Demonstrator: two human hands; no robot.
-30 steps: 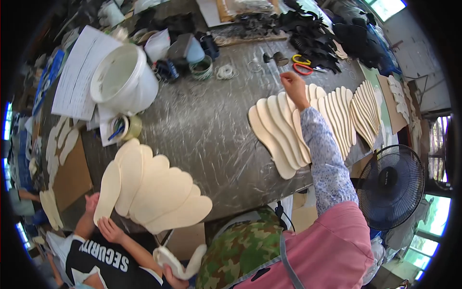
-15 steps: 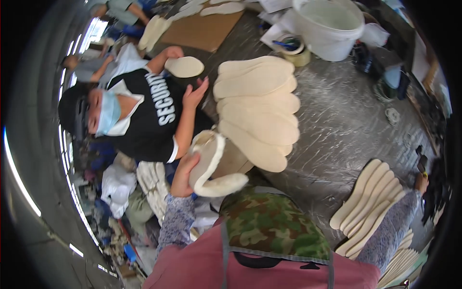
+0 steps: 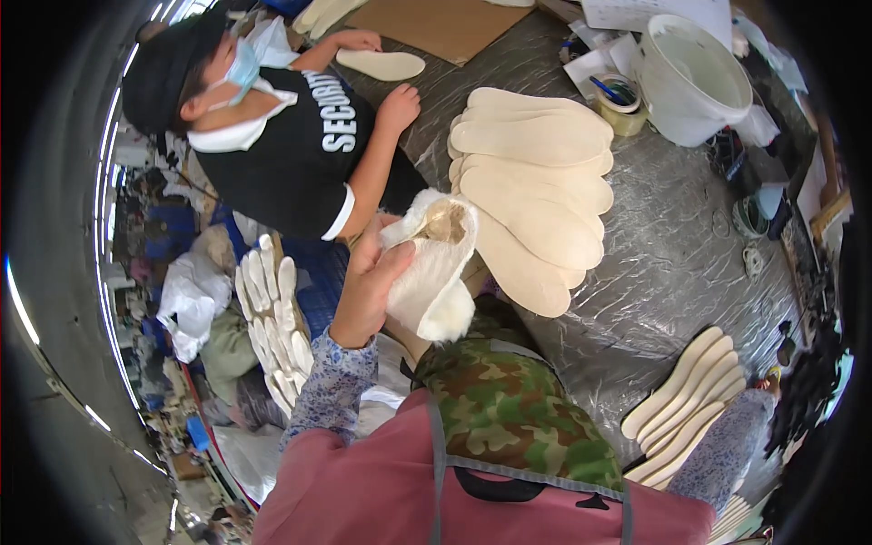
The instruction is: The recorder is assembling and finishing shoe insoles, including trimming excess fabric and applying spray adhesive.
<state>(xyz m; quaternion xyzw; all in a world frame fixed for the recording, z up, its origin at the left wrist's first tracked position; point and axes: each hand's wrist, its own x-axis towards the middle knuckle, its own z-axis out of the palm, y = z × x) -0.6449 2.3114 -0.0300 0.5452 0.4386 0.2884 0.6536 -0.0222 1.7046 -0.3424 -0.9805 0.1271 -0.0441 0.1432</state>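
My left hand (image 3: 365, 289) grips a white fleecy slipper piece (image 3: 425, 283), thumb across its pale side. Its furry rim curls at the top and bottom, and a brownish patch shows inside the upper end. Just right of it lies a fanned pile of cream insoles (image 3: 536, 209) on the dark, plastic-covered table. My right hand (image 3: 770, 381) is far out at the right edge, small and mostly hidden beyond the sleeve; whether its fingers hold anything cannot be made out. A second fanned row of insoles (image 3: 677, 391) lies beside my right forearm.
Across the table corner a co-worker's hand (image 3: 363, 41) holds a cream insole (image 3: 380, 64). A white bucket (image 3: 695, 82) and a glue pot with a blue-handled tool (image 3: 625, 107) stand at the back right. Brown cardboard (image 3: 445, 25) lies at the back. Bundled white pieces (image 3: 272, 327) are at left.
My left hand has risen and turned the slipper piece more upright. My right hand has drawn nearer along the right edge. The co-worker's free hand has closed; the view has shifted.
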